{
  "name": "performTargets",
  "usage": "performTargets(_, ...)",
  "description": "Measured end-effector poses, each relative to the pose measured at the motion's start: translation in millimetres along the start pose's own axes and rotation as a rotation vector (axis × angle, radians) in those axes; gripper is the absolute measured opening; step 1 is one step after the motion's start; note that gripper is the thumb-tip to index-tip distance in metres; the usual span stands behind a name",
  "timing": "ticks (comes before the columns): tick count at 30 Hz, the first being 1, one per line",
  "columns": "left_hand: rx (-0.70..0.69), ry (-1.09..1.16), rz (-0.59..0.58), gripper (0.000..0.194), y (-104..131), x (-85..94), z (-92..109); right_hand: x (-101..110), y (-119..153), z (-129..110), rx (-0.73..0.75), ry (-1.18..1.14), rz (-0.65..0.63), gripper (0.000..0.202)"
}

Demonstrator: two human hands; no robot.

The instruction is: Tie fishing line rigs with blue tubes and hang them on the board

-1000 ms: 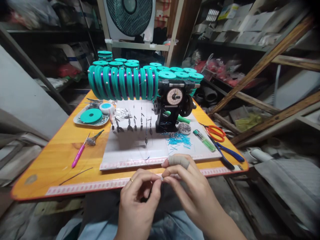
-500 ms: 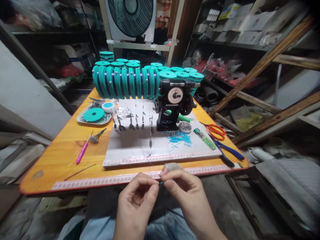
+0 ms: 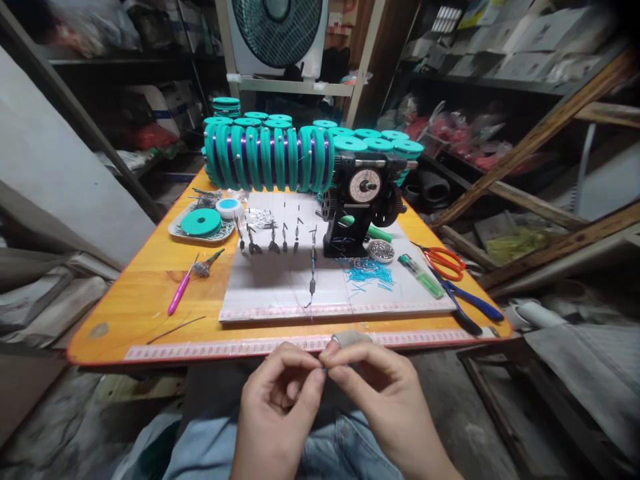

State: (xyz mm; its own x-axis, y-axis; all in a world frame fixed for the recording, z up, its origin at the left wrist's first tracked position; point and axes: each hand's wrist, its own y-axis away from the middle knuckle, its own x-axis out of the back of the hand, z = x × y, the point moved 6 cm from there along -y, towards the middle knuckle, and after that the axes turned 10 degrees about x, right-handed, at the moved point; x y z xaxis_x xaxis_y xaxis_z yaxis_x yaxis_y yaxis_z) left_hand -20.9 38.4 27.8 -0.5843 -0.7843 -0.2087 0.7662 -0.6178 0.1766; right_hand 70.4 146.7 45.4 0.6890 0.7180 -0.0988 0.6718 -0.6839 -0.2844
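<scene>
My left hand [image 3: 285,403] and my right hand [image 3: 377,393] meet just off the table's front edge, thumbs and index fingers pinched tip to tip. Between the fingertips a tiny blue piece [image 3: 325,369] shows; most of it is hidden. A grey wrap covers one finger of my right hand, with a ring-like band beside it. Beyond them, a fishing rig [image 3: 313,285] with a dark weight hangs over the white board [image 3: 280,287], a thin line trailing down from it toward my hands. More small rigs hang from a row of teal line spools [image 3: 270,159] on a black winding machine [image 3: 350,213].
Short blue tubes [image 3: 373,275] lie by a dish of small metal parts [image 3: 381,250]. Right of them are a green case [image 3: 420,276], orange-handled scissors [image 3: 445,262] and blue pliers [image 3: 473,303]. A pink-handled tool [image 3: 179,293] and a tray [image 3: 223,233] sit left. A measuring tape [image 3: 200,348] runs along the front edge.
The view has shifted, so the table and machine appear a little further right and higher. Both hands stay pinched together, and less of the blue piece shows between the fingertips.
</scene>
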Motion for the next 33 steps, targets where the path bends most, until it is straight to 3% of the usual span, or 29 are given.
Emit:
performTargets(6, -0.140, -0.149, 0.032, 0.011, 3, -0.2, 17, -9, 11, 24, -0.195, -0.462, 0.085, 0.008)
performTargets(9, -0.223, -0.211, 0.041, 0.010, 7, -2.0, 22, -16, 16, 29, -0.309, -0.572, 0.071, 0.012)
performTargets(22, -0.362, -0.313, 0.108, 0.014, 13, -4.0, 33, -17, 22, 34, -0.368, -0.518, 0.044, 0.017)
performTargets(33, -0.351, -0.290, 0.080, 0.009, 13, -3.2, 29, -17, 20, 34, -0.350, -0.522, 0.037, 0.009)
